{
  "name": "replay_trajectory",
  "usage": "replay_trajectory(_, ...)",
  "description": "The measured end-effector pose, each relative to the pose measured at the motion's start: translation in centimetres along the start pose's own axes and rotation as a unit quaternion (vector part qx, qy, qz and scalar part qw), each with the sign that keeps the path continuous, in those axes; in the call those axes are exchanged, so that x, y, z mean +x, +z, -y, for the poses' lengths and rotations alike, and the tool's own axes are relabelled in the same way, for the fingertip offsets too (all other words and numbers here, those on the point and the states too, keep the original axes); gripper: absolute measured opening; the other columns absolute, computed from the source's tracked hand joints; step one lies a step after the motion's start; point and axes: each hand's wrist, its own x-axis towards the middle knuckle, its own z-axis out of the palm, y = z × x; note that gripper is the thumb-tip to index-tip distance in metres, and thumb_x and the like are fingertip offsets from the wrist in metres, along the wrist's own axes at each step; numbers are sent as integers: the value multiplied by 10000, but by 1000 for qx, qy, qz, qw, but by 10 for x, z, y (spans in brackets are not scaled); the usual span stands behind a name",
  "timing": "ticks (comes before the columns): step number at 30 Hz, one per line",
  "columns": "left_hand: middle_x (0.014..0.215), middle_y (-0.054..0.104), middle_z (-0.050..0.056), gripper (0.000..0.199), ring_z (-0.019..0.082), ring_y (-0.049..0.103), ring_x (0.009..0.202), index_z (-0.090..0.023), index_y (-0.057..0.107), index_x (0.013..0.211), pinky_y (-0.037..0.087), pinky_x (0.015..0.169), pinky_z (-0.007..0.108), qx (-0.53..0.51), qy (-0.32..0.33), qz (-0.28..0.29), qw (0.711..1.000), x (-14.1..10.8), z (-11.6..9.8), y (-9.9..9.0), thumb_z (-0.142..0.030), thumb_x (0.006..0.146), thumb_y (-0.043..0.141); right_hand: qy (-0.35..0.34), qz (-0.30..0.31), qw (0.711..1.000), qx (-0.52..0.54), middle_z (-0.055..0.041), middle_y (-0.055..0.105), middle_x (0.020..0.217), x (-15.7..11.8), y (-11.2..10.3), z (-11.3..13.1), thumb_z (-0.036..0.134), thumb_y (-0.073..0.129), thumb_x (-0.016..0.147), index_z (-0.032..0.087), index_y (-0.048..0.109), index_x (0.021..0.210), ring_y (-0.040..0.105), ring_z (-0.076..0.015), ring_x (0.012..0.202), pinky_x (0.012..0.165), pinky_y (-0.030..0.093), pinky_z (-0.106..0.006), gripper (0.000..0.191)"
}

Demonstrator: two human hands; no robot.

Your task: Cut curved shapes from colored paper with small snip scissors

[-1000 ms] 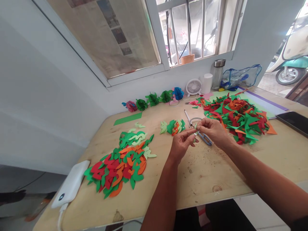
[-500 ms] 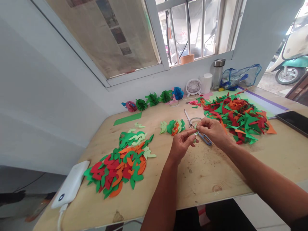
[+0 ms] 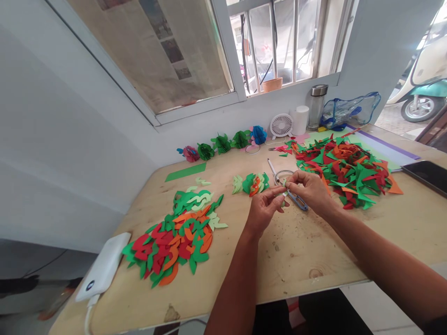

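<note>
1. While the left hand (image 3: 261,211) and right hand (image 3: 309,188) pinch a pale-green paper piece (image 3: 284,183) between them above the table (image 3: 296,265), it looks unfinished.
2. Cut shapes (image 3: 162,249) lie heaped leftward, seemingly done; how many are left I cannot tell.

On the worktop (image 3: 237,279), the power bank (image 3: 104,265) lies near left, left of the cut shapes (image 3: 167,239); the scraps (image 3: 345,172) lie right, between them and the phone (image 3: 428,174). The fan (image 3: 281,125) stands far, left of the bottle (image 3: 316,109).
</note>
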Motion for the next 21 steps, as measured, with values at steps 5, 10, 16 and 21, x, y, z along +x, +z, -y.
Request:
replay_trajectory(5, 1167, 625, 138, 285, 121, 651, 641, -164, 729, 960, 504, 534, 232, 9, 6, 16, 1000, 1, 2, -2, -329, 736, 669, -7, -10, 1000, -21, 6, 588, 564, 0, 1, 2, 296, 546, 673, 192, 551, 568, 505, -127, 561, 559, 387, -252, 148)
replay_trajectory(10, 1180, 618, 139, 288, 112, 649, 641, -167, 723, 980, 502, 536, 222, 17, 11, 21, 1000, 1, 3, -3, -327, 751, 654, -5, -20, 999, -31, 5, 590, 561, -1, 2, 2, 295, 545, 673, 188, 557, 564, 509, -127, 558, 554, 386, -248, 153)
replay_trajectory(16, 1215, 602, 146, 286, 100, 647, 625, -167, 723, 983, 506, 546, 222, 18, 12, 18, 1000, 1, 3, -4, -329, 758, 652, -20, -15, 999, -23, 10, 562, 536, -1, 1, 0, 331, 528, 722, 183, 555, 563, 499, -124, 545, 542, 372, -245, 218)
replay_trajectory(21, 1221, 600, 151, 290, 107, 653, 629, -162, 721, 984, 512, 549, 227, 19, 12, 20, 1000, 1, 3, -4, -331, 758, 653, -26, -15, 999, -19, 13, 544, 528, -2, 1, -2, 343, 530, 736, 182, 544, 559, 489, -119, 535, 527, 359, -238, 239)
